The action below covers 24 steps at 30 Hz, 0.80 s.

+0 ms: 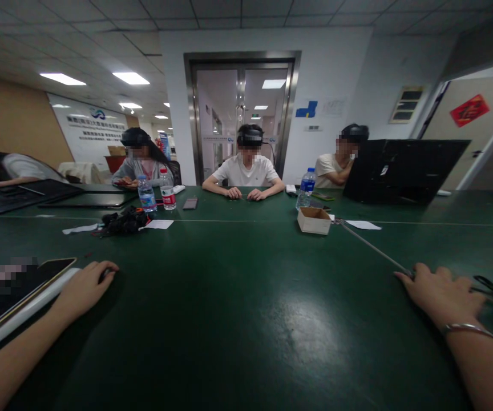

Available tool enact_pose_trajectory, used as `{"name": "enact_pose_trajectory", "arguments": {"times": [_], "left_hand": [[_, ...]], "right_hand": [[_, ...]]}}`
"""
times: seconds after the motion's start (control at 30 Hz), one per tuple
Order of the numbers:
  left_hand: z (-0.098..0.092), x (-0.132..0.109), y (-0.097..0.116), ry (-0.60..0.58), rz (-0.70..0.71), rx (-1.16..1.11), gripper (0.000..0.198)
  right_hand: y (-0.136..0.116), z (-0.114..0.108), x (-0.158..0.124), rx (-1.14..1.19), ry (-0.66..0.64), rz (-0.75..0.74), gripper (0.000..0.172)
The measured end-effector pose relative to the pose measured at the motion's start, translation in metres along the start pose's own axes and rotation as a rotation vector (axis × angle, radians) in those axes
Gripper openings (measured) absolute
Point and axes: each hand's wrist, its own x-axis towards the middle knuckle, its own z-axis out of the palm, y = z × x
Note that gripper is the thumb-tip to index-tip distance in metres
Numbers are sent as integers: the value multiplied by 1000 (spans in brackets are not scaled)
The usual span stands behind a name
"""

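At the left, my left hand rests low on the green table, its fingers curled round a small dark object whose kind I cannot make out. Just beside that wrist lies a phone with a dark screen, on top of a white slab-like thing. On the right side, my right hand lies palm down with a metal bangle at the wrist. A thin grey cord runs straight from near a small box to its thumb and forefinger, which are closed on it. The other fingers are bent and partly hidden.
A small open cardboard box stands beyond the middle, beside a water bottle. Black tangled gear and two bottles are at the left. A big black monitor stands at the right. Several people with headsets sit around the table.
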Motion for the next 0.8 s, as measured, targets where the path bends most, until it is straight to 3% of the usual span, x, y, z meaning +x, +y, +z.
{"name": "enact_pose_trajectory", "arguments": {"times": [0.1, 0.23, 0.37, 0.43, 0.53, 0.6, 0.63, 0.7, 0.8], "left_hand": [[4, 9, 32, -26, 57, -89, 36], [17, 24, 97, -28, 182, -180, 32], [36, 36, 170, -42, 313, -369, 24], [46, 41, 204, -37, 305, -532, 17], [58, 49, 251, 35, 158, -890, 12], [65, 53, 279, 18, 5, -1140, 14], [67, 55, 291, -9, -61, -1281, 16], [72, 56, 312, -95, -167, -1557, 18], [79, 54, 327, -213, -243, -1833, 17]], "right_hand": [[-6, -2, -4, -5, 39, -42, 58], [-22, -17, -17, 34, 221, -104, 61], [-58, -35, -32, 97, 415, -208, 54], [-86, -37, -43, 158, 431, -314, 50], [-136, -31, -67, 307, 284, -563, 35], [-171, -24, -87, 451, 10, -752, 22], [-188, -20, -98, 536, -118, -791, 19], [-221, -14, -118, 725, -251, -823, 20], [-258, -7, -139, 1002, -295, -776, 22]]}}
